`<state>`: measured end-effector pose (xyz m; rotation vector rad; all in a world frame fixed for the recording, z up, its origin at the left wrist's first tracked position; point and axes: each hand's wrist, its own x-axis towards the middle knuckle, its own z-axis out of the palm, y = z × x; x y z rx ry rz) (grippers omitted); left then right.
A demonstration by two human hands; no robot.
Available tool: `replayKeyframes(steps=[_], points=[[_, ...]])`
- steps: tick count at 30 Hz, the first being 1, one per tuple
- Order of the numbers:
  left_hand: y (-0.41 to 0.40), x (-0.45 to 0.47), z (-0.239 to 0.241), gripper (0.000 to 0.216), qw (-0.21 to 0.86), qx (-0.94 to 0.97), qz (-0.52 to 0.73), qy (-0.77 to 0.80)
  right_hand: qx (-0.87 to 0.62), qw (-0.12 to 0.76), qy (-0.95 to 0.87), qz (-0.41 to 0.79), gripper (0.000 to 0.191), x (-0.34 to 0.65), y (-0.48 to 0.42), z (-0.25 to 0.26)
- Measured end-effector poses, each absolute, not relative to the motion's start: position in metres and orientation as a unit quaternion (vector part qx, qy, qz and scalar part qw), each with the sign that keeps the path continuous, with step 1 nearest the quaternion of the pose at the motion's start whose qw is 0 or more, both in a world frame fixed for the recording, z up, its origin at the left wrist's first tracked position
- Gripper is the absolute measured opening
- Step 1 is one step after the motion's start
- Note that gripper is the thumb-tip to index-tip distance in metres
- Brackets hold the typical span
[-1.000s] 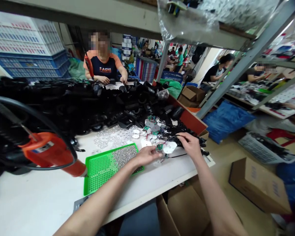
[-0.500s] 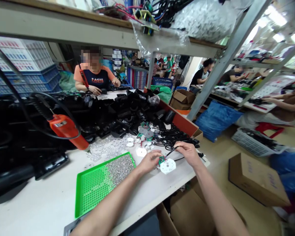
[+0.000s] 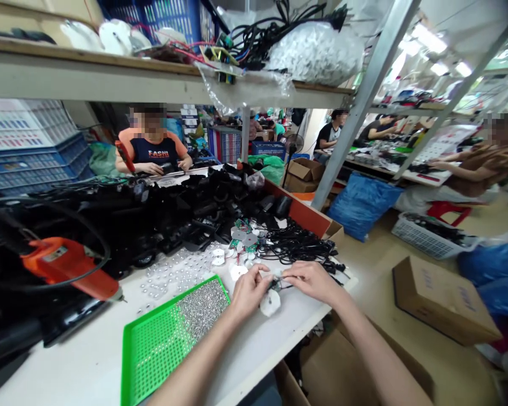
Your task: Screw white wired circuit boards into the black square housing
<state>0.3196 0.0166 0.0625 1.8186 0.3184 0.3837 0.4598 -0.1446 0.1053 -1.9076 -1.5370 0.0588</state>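
My left hand [image 3: 249,290] is closed, thumb and fingers pinching a small circuit board [image 3: 275,283] that is mostly covered by the fingertips. A white round plate [image 3: 270,303] lies just below it on the table, close to the left thumb. From the right, my right hand [image 3: 311,279] meets it with pinched fingers, holding the end of a thin black cable [image 3: 286,287]. The two sets of fingertips almost touch; the exact contact between cable and board is hidden. More white plates [image 3: 238,273] and green boards [image 3: 242,239] lie beyond my left hand.
A green tray [image 3: 152,344] of small metal screws [image 3: 203,304] sits left of my hands. An orange electric screwdriver [image 3: 71,268] hangs farther left. Black cables [image 3: 296,242] and black plastic housings [image 3: 182,208] are heaped behind. A shelf [image 3: 110,79] crosses overhead; a co-worker [image 3: 152,149] sits opposite.
My right hand has moved left and down, bringing the cable end to my left fingertips. The white plate sits nearer my left hand. The head view has shifted, so the screwdriver appears farther left.
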Motion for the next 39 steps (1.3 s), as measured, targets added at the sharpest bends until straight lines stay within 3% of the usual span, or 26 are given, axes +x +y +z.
replayKeyframes(steps=[3, 5, 9, 12, 15, 21, 28, 34, 39], points=[[0.014, 0.304, 0.080, 0.031, 0.495, 0.829, 0.205, 0.163, -0.766, 0.422, -0.471, -0.112, 0.017, 0.456, -0.136, 0.095], [0.011, 0.298, 0.084, 0.037, 0.475, 0.827, 0.224, 0.199, -0.749, 0.504, -0.397, -0.166, 0.020, 0.457, -0.129, 0.091], [0.008, 0.299, 0.072, 0.060, 0.619, 0.726, 0.146, 0.263, -0.707, 0.534, -0.427, -0.179, 0.022, 0.452, -0.121, 0.092], [0.007, 0.303, 0.063, 0.077, 0.747, 0.602, 0.053, 0.278, -0.676, 0.511, -0.506, -0.159, 0.020, 0.437, -0.125, 0.089], [0.008, 0.304, 0.063, 0.078, 0.820, 0.503, 0.032, 0.272, -0.669, 0.459, -0.565, -0.150, 0.018, 0.423, -0.136, 0.073], [0.009, 0.296, 0.067, 0.071, 0.751, 0.582, 0.138, 0.279, -0.810, 0.290, -0.471, -0.195, 0.021, 0.448, -0.169, 0.035], [-0.008, 0.281, 0.067, 0.052, 0.755, 0.567, 0.217, 0.248, -0.882, 0.283, -0.342, -0.157, 0.018, 0.507, -0.157, 0.041], [-0.009, 0.281, 0.069, 0.060, 0.724, 0.604, 0.192, 0.271, -0.862, 0.384, -0.273, -0.185, 0.009, 0.527, -0.142, 0.083], [-0.011, 0.278, 0.075, 0.062, 0.649, 0.709, 0.108, 0.253, -0.775, 0.511, -0.261, -0.265, 0.020, 0.514, -0.146, 0.138]])
